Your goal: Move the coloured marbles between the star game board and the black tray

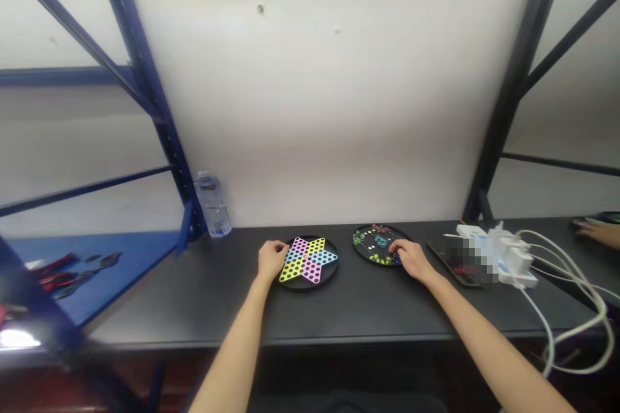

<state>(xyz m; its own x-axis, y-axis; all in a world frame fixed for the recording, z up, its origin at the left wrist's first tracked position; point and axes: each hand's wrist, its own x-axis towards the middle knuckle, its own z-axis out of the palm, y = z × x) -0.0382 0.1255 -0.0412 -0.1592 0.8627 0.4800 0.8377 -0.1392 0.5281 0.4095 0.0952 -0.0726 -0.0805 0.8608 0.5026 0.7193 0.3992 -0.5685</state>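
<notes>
A round black Chinese checkers board bears a star of pink, yellow and light-blue points full of holes. My left hand is at its left rim, fingers curled together; whether they grip the rim or a small piece is hidden. To the right lies a round black tray with small marbles in green, yellow, blue, white and reddish-brown groups. Over its right side, my right hand reaches down with bent fingers drawn together among the marbles. What is between these fingertips is too small to make out.
A clear plastic bottle stands by the blue rack post. Right of the tray are a phone, partly pixelated, and a white power strip with looping cables. Tools lie on the blue shelf; another person's hand is at far right.
</notes>
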